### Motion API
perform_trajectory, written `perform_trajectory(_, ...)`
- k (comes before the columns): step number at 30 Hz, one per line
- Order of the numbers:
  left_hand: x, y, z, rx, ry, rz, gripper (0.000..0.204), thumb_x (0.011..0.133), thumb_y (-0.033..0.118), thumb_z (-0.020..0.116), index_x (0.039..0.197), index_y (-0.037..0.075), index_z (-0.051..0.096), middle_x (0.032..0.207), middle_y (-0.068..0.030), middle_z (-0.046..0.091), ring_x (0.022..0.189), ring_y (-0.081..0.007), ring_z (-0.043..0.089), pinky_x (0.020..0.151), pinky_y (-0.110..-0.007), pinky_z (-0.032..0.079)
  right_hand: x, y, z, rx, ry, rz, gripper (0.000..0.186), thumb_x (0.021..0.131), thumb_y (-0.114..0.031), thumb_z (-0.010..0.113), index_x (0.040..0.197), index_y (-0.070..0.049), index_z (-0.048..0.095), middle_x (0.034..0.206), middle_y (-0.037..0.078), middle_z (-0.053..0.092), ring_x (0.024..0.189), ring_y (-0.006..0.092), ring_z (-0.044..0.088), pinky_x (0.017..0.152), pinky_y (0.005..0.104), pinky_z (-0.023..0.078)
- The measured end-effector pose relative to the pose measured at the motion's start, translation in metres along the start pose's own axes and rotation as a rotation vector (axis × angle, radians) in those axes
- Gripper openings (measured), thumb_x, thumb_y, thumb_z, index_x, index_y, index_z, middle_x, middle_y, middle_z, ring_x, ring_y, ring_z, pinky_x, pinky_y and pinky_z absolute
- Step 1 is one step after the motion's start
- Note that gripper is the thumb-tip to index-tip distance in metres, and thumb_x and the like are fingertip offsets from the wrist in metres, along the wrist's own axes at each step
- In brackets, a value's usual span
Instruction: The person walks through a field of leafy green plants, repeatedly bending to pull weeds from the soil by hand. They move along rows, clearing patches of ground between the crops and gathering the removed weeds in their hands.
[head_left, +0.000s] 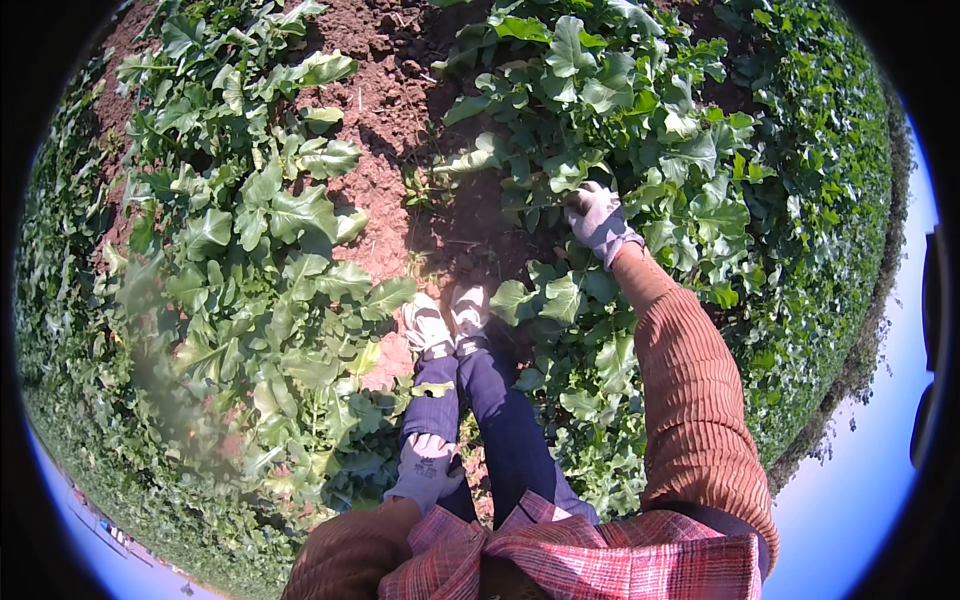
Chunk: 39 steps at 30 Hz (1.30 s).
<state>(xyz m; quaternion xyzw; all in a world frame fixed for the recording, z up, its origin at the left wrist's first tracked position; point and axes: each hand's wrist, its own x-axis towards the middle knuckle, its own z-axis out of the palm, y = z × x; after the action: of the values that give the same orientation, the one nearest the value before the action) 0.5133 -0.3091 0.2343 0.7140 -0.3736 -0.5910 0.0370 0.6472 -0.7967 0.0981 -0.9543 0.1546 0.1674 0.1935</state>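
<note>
My right hand point(598, 220), in a pale grey glove, reaches into the leafy plants point(690, 215) of the right-hand row. Its fingers are curled among the leaves, and what they grip is hidden. Down at my left trouser leg point(432, 405), my left hand point(428, 465), gloved the same way, has its fingers bent round the dark cloth. Both forearms have brown corduroy sleeves over them, above a red plaid garment.
Another row of broad-leaved plants point(290, 220) runs along my left. Between the rows is a strip of reddish soil point(370, 170), where my pale shoes point(425, 325) stand. Dense crop stretches to the curved horizon, with sky beyond.
</note>
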Motion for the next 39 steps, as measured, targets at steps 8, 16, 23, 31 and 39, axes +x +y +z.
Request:
perform_trajectory(8,-0.007,-0.005,0.004,-0.11,-0.058,-0.037,0.05,0.083,0.051,0.064,0.12,0.017,0.065,0.122,-0.0088,0.061,0.126,-0.0277,0.052,0.117,-0.051,0.028,0.098,0.074,0.019,-0.155,-0.32,0.735,0.025,0.093,-0.023,0.062,0.11,-0.008,0.072,0.119,0.017,0.069,0.109,0.0356,0.065,0.088,0.0434,0.053)
perform_trajectory(16,-0.01,-0.011,-0.003,-0.166,0.093,0.011,0.041,0.078,0.047,0.072,0.106,0.017,0.069,0.107,-0.0061,0.062,0.113,-0.028,0.056,0.111,-0.05,0.034,0.098,0.09,0.049,-0.096,-0.29,0.883,0.022,0.092,-0.023,0.065,0.105,-0.006,0.073,0.107,0.016,0.072,0.097,0.0334,0.069,0.08,0.0425,0.054)
perform_trajectory(23,-0.003,-0.005,-0.023,-0.102,-0.075,-0.025,0.046,0.082,0.051,0.065,0.114,0.017,0.066,0.122,-0.0089,0.061,0.124,-0.0273,0.053,0.114,-0.05,0.031,0.06,0.071,0.079,0.391,0.287,0.803,0.021,0.091,-0.022,0.068,0.101,-0.005,0.073,0.097,0.015,0.075,0.086,0.0314,0.072,0.073,0.0416,0.055)
perform_trajectory(31,0.002,-0.001,-0.032,-0.035,-0.098,-0.042,0.054,0.085,0.057,0.061,0.124,0.02,0.066,0.131,-0.0075,0.062,0.13,-0.0262,0.051,0.116,-0.047,0.03,-0.061,-0.128,0.048,1.423,0.245,0.607,0.014,0.1,-0.018,0.062,0.1,-0.005,0.068,0.071,-0.005,0.058,0.056,0.0061,0.051,0.05,0.0221,0.043)
perform_trajectory(39,-0.002,-0.032,-0.008,-0.056,0.135,0.083,0.054,0.076,0.055,0.066,0.115,0.018,0.07,0.118,-0.0129,0.064,0.119,-0.0332,0.055,0.098,-0.051,0.044,-0.15,-0.228,-0.04,0.433,-0.219,0.184,0.087,0.082,-0.038,0.077,0.153,-0.01,0.035,0.147,0.027,0.042,0.127,0.0443,0.053,0.103,0.0458,0.048)
